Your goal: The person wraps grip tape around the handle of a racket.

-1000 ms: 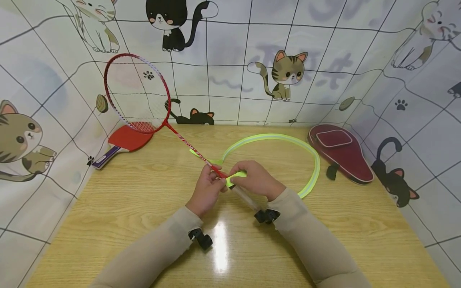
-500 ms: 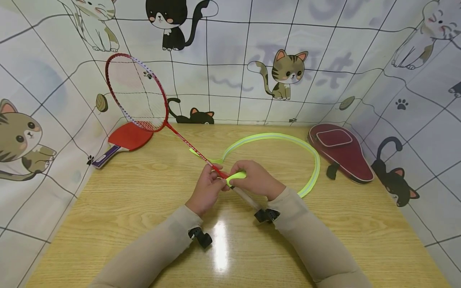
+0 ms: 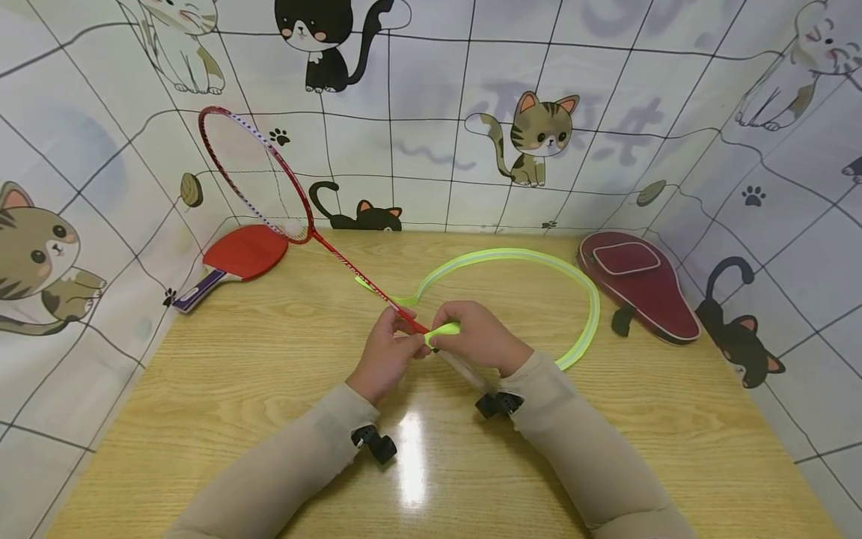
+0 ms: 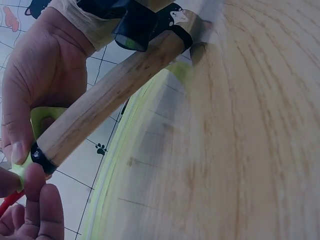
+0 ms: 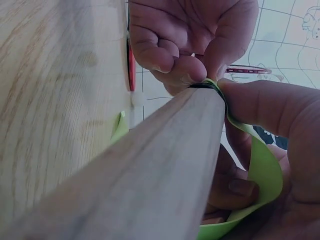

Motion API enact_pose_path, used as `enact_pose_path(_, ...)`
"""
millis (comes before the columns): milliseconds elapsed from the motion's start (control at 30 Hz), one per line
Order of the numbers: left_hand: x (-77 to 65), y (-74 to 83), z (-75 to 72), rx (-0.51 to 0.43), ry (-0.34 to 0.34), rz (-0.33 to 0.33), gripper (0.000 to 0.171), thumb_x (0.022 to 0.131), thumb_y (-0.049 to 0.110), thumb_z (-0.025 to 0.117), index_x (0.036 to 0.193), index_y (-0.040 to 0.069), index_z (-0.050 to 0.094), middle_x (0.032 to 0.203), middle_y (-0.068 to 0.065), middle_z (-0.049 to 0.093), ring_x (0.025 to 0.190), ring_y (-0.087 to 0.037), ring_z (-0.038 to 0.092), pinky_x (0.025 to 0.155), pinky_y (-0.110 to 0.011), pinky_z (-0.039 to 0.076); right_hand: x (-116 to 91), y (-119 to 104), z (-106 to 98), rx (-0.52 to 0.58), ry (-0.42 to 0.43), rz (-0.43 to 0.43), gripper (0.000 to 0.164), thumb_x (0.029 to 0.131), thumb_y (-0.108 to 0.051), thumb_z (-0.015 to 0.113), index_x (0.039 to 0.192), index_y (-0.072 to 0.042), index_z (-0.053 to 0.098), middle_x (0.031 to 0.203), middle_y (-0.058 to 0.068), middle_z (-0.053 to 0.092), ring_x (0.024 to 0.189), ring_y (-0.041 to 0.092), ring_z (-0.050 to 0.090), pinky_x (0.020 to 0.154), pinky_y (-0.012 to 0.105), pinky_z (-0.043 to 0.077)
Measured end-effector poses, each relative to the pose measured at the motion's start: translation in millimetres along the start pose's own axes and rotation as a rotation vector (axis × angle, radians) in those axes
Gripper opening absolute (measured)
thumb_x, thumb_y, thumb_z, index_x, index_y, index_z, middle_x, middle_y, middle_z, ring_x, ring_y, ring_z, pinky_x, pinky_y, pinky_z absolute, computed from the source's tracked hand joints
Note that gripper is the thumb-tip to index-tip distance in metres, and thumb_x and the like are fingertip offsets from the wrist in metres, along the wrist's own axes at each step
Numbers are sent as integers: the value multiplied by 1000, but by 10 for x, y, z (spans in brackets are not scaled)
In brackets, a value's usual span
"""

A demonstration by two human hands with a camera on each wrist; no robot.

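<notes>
A red badminton racket (image 3: 350, 267) slants up to the left, its strung head raised above the table. My left hand (image 3: 384, 353) holds it where the shaft meets the wooden handle (image 4: 110, 97), pinching a neon yellow-green reflective strip (image 5: 265, 175) against the black band there. In the head view my right hand (image 3: 481, 340) pinches the same strip just beside the left fingertips. The right wrist view shows the strip bending in a loop past the right fingers. Its long remainder curves over the table behind the hands. The right hand and sleeve partly hide the handle.
A red table tennis paddle (image 3: 245, 253) lies at the back left, under the racket head. At the back right is a dark red paddle case (image 3: 636, 281), with a small black piece (image 3: 621, 322) beside it. Cat-printed sheeting (image 3: 431, 150) encloses the wooden table (image 3: 269, 389).
The racket has rolled about its shaft, so its head looks narrower. The strip's piece between the hands has shifted slightly and looks narrower at the handle. Both hands keep nearly the same place.
</notes>
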State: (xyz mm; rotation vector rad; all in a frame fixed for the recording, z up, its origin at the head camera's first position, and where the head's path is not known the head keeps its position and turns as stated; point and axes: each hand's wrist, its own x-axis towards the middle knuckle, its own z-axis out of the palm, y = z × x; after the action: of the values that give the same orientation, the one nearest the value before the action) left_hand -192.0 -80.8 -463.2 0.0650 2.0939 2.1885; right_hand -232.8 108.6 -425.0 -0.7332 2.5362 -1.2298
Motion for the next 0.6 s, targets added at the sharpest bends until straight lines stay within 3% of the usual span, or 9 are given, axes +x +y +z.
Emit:
enact_pose_path(133,0,10,-2,7,20,-8,43,94,-8,58,135,-4,46,90,-9,55,74,-17,72,77,-31,61,2,2,8,-11,5,3,8,90,-14,78,88,-17,71,96,-4,71,97,18,61,91,40,50)
enact_pose_path(433,-9,25,-10,31,38,-14,40,94,-4,61,132,-1,48,88,-11,66,74,-22,75,69,-30,59,7,29,27,-10,2,-6,8,91,-14,79,89,-17,72,99,-5,73,99,18,63,92,41,50)
enact_pose_path(600,-5,18,-15,41,50,-10,32,101,5,64,128,0,48,82,-11,68,72,-23,76,68,-31,60,10,29,40,-14,4,-18,9,90,-15,80,88,-18,71,98,-6,73,99,18,64,93,42,51)
